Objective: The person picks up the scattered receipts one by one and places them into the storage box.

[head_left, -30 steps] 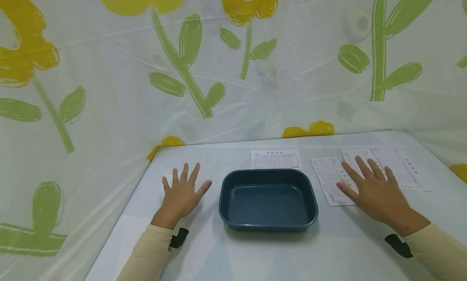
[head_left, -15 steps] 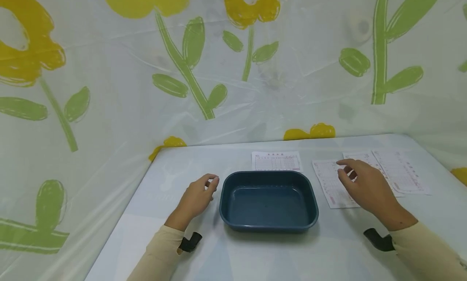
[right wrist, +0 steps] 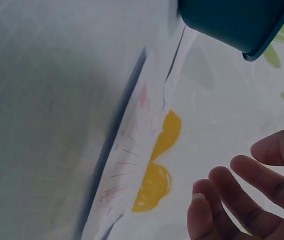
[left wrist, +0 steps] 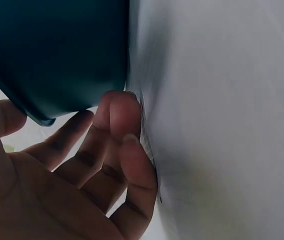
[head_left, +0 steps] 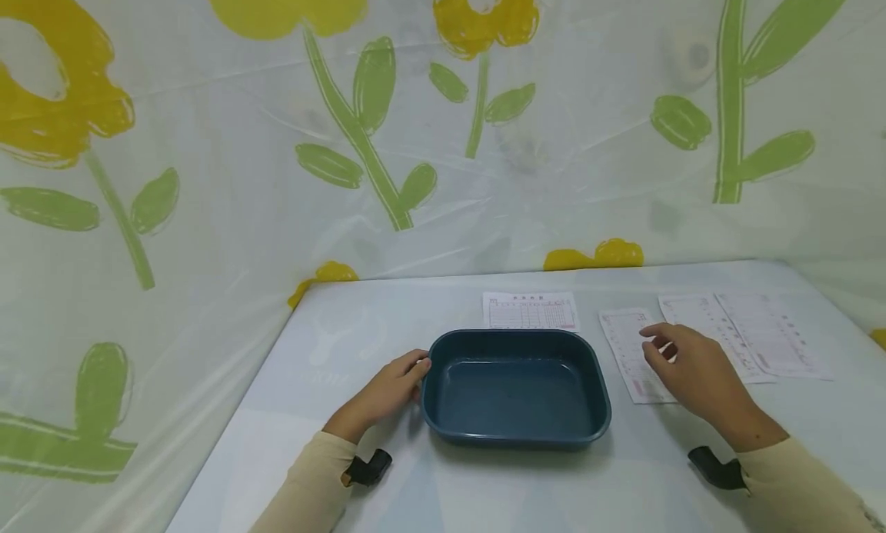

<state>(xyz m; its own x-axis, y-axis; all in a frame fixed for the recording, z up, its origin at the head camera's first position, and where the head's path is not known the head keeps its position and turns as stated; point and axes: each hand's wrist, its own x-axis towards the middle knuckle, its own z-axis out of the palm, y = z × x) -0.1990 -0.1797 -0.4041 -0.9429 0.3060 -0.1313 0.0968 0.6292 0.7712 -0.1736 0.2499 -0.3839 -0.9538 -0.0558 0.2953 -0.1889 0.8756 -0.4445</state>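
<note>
A dark blue-green rectangular basin [head_left: 515, 398] stands on the table in the head view, with nothing inside it. At its left side my left hand [head_left: 388, 387] holds the rim. The left wrist view shows the thumb [left wrist: 4, 117] by the rim and curled fingers [left wrist: 124, 117] against the lower outer wall. My right hand [head_left: 699, 371] hovers to the right of the basin with loosely bent fingers, holding nothing. Below and behind it is a printed paper slip [head_left: 626, 348], partly hidden by the hand. In the right wrist view, the fingers are apart from the basin [right wrist: 232, 25].
Another printed slip [head_left: 531, 310] lies behind the basin. Two more slips, a middle one [head_left: 685, 310] and a far right one [head_left: 771, 333], overlap at the back right. A flower-patterned curtain [head_left: 443, 210] hangs behind the white table [head_left: 332, 325].
Both hands were spread wide, then their fingers bent. My left hand has moved right and taken the basin's left rim. My right hand has shifted slightly left over the slips.
</note>
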